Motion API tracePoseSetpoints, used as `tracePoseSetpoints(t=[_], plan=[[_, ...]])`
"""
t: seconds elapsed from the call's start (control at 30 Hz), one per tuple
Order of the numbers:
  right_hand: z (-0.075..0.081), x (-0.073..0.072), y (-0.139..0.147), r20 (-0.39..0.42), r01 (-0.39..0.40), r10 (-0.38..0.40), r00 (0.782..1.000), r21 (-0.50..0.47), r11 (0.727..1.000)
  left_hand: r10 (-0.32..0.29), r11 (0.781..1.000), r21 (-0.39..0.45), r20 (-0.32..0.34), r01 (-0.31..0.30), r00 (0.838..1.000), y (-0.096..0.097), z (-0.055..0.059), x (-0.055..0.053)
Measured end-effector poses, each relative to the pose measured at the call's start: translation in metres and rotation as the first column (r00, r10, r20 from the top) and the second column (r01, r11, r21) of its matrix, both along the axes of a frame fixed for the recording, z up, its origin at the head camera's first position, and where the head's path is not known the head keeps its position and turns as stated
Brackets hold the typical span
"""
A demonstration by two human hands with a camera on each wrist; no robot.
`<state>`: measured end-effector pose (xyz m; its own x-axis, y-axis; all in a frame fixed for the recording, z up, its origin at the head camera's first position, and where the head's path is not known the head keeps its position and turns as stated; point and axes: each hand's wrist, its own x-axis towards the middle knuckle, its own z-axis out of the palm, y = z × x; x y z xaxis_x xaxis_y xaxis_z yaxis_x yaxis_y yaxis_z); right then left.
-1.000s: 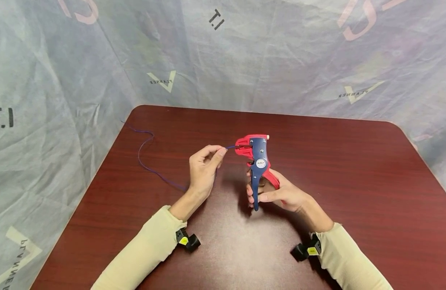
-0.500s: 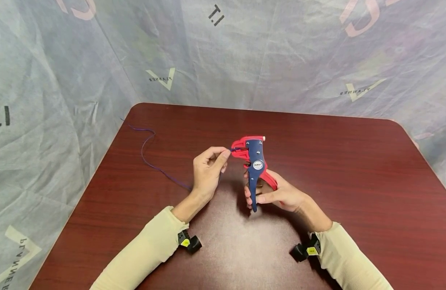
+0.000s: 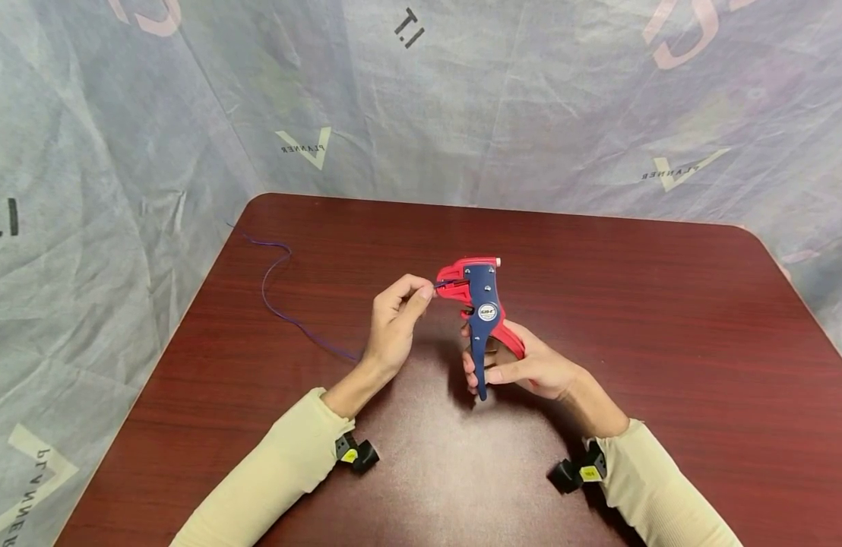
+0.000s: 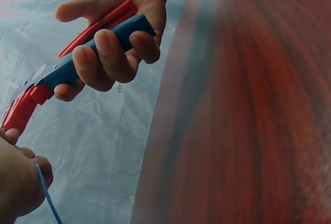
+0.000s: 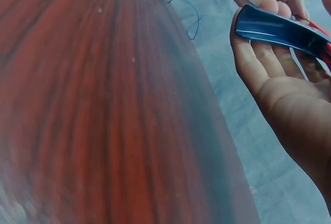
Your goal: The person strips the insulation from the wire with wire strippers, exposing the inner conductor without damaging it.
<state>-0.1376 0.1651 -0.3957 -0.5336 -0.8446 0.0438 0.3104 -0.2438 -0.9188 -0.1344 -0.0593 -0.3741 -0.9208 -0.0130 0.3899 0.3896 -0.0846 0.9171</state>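
Pinching the blue wire (image 3: 299,324), left hand (image 3: 396,319) is nearest the red jaws, wire end (image 3: 449,284) lying rightward, lengthwise between them, while right hand (image 3: 537,366) curls round the upright stripper's spread handles (image 3: 482,376).

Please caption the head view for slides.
Left fingers pinch thin blue wire; right fingers grip red-blue pistol-shaped tool.

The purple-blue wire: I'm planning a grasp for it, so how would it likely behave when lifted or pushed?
The purple-blue wire is probably floppy along its length, as it lies in loose curves on the table. A short end may stay stiffer: the bit between the left hand and the tool looks nearly straight. Being thin, it's likely light.
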Motion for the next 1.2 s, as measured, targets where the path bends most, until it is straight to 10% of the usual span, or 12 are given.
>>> tracePoseSetpoints(t=[1.2], plan=[[0.0000,-0.0002,0.0039,-0.057,-0.060,0.060,0.997,-0.009,0.998,-0.307,0.915,0.305,0.099,0.264,0.947,-0.0032,0.0059,0.0022]])
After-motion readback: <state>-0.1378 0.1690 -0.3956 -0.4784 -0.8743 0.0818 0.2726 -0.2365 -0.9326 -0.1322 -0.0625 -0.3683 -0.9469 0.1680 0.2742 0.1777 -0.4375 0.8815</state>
